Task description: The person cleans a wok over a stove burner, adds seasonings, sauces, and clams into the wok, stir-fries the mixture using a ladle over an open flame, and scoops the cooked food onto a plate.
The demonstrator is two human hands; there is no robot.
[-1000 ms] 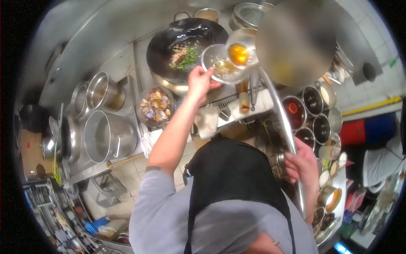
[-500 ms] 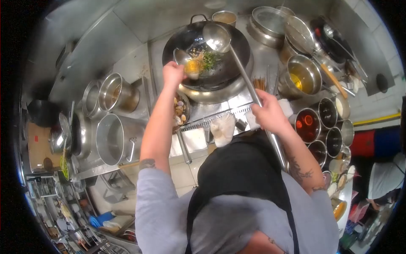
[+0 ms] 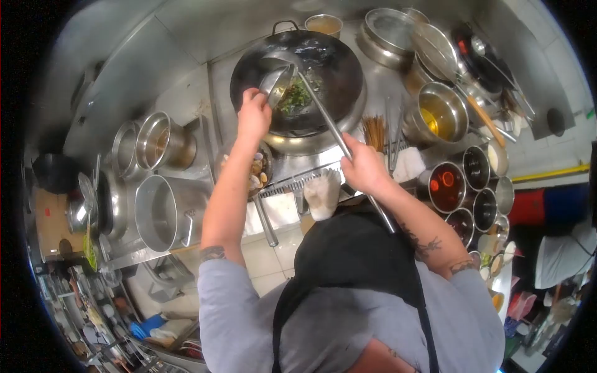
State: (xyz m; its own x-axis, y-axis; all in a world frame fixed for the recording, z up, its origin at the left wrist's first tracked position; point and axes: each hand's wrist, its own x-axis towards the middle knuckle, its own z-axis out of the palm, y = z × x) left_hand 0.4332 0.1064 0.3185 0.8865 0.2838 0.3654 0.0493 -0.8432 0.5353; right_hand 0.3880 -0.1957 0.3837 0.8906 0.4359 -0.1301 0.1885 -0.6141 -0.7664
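Over the left side of a black wok (image 3: 341, 62), my left hand (image 3: 254, 115) grips a small metal bowl (image 3: 271, 82), tilted inward. My right hand (image 3: 362, 165) is wrapped round the long handle of a ladle (image 3: 324, 115). Its head reaches into the wok beside the bowl's rim; I cannot tell whether they touch. Chopped green herbs (image 3: 298, 94) lie in the wok below, with some paler bits among them. Under my left forearm, a long-handled pan or strainer (image 3: 266, 219) holds clams (image 3: 257, 174), partly hidden by the arm.
Metal pots (image 3: 163, 214) stand on the left. To the right are a pot of yellow oil (image 3: 435, 118), a strainer with a wooden handle (image 3: 480, 115), and several sauce containers (image 3: 446, 186). A bamboo brush (image 3: 374, 132) and a white cloth (image 3: 322, 194) sit by the wok. Another person (image 3: 564, 258) stands far right.
The ladle head has come down and left, towards the bowl. My right hand has moved left. The yellow contents seen at the bowl before no longer show there.
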